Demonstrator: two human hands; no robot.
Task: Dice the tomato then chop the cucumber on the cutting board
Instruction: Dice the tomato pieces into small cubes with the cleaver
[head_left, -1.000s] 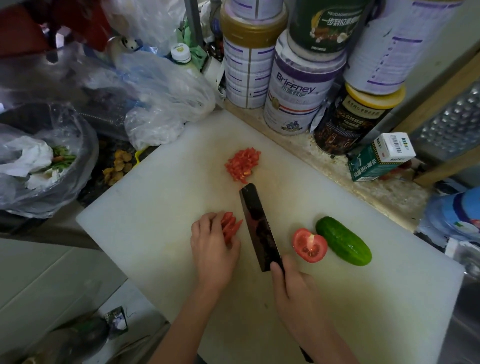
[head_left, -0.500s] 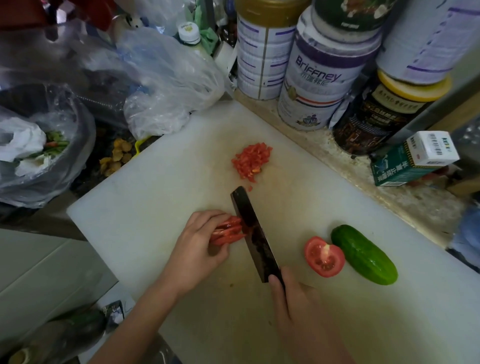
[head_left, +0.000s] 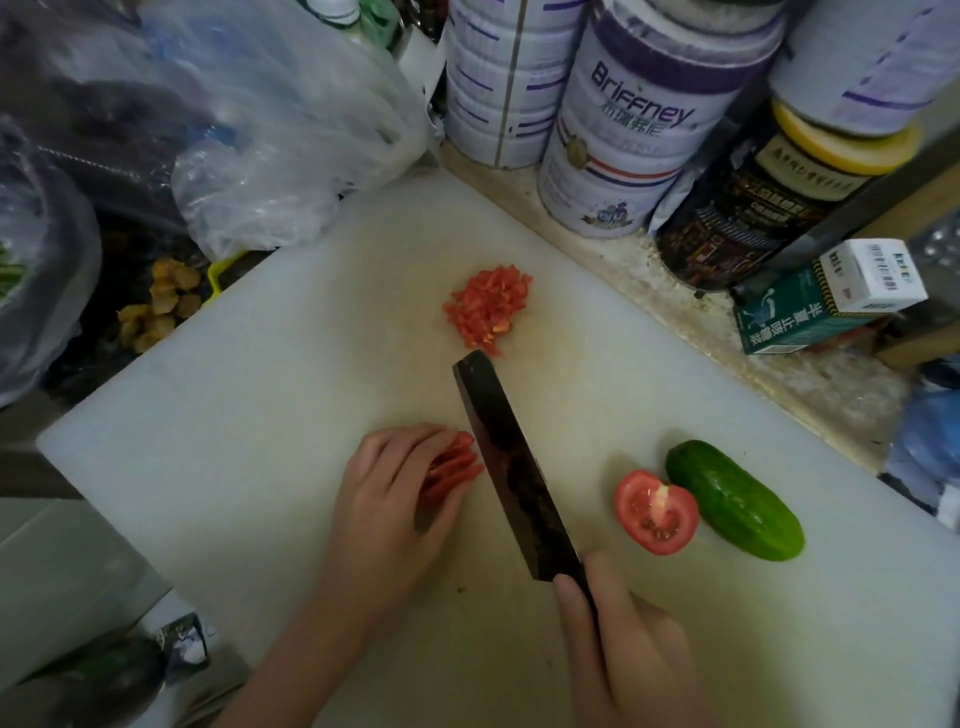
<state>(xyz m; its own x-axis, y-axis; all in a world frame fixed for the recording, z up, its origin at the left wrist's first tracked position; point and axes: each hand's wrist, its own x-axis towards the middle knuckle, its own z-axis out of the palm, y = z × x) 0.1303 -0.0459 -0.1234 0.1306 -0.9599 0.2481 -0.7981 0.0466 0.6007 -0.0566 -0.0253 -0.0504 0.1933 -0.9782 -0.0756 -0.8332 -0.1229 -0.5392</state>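
On the white cutting board (head_left: 249, 415) my left hand (head_left: 395, 499) presses down on a stack of red tomato slices (head_left: 452, 465), fingers curled over them. My right hand (head_left: 618, 644) grips the handle of a dark cleaver (head_left: 511, 467), whose blade stands edge-down just right of the slices. A pile of diced tomato (head_left: 488, 306) lies beyond the blade tip. A tomato half (head_left: 655, 512) lies cut face up to the right, touching a whole green cucumber (head_left: 735, 499).
Large tins (head_left: 623, 135) and jars (head_left: 769, 202) line the board's far edge, with a green and white carton (head_left: 831, 296) at the right. Plastic bags (head_left: 270, 135) crowd the far left corner. The board's near left edge overhangs the counter.
My left hand has regripped the tomato slices, turning them beside the blade. The cleaver has stayed close to the slices. The view has moved closer to the board.
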